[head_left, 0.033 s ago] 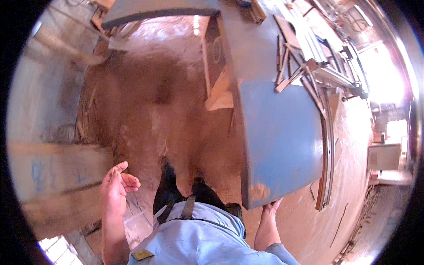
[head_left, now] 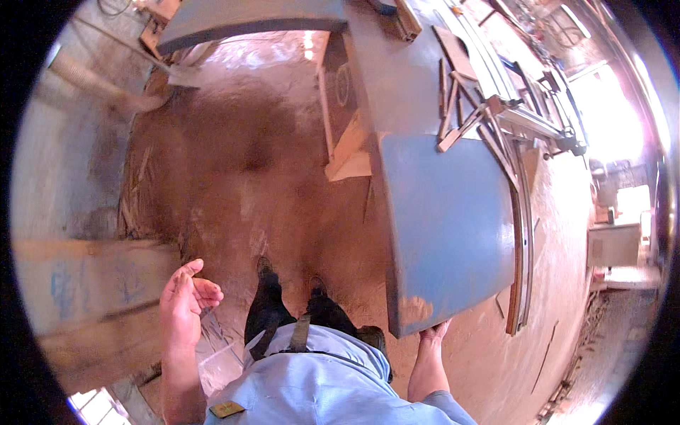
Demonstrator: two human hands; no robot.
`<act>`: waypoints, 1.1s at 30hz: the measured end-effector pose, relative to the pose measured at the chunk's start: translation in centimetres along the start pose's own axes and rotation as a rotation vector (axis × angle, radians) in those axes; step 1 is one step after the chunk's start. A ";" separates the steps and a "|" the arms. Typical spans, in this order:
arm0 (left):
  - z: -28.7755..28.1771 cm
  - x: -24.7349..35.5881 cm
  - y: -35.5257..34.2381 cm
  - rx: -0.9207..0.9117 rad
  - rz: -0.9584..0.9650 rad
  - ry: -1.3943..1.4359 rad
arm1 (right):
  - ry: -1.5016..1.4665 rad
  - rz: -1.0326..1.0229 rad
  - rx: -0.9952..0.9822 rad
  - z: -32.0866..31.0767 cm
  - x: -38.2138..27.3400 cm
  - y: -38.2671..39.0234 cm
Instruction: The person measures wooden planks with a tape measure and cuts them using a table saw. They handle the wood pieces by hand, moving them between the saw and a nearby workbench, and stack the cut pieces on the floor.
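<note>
My left hand (head_left: 188,301) hangs in the air at the lower left, near a pale timber block. Its fingers are loosely bent and apart, with nothing between them. At the near end of a blue machine table (head_left: 450,227), my right hand (head_left: 434,332) touches the edge. Most of that hand's fingers are hidden by the edge, so whether they grip it is unclear. A bare, tan worn patch (head_left: 413,309) marks the table's near left corner. Thin wooden strips (head_left: 462,106) lie in a loose heap on the table's far right part.
A metal rail (head_left: 524,248) runs along the table's right side. On the left lies the large timber block (head_left: 106,283) with blue marks. Brown dusty floor (head_left: 234,184) stretches ahead of my feet. A wooden board (head_left: 350,152) leans beneath the table's left side. A grey-blue panel (head_left: 255,21) spans the far end.
The whole view has shifted very slightly. Both hands keep their places, the right one still at the table edge.
</note>
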State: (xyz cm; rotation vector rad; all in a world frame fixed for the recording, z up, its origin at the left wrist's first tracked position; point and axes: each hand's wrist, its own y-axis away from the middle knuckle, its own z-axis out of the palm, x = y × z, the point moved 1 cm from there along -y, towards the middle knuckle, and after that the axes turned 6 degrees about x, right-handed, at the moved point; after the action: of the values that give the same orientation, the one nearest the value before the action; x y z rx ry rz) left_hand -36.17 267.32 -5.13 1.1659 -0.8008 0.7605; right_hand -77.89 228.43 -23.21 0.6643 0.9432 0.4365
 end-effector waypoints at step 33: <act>54.8 6.0 -45.5 -0.813 0.709 -0.827 | 0.811 -0.756 1.094 15.7 3.4 6.3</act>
State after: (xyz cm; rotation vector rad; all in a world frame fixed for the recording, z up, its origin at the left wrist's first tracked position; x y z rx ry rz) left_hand -2.31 204.63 -11.12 0.3836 -2.0523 0.3844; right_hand -63.17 229.89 -14.41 1.0393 2.1405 -0.6177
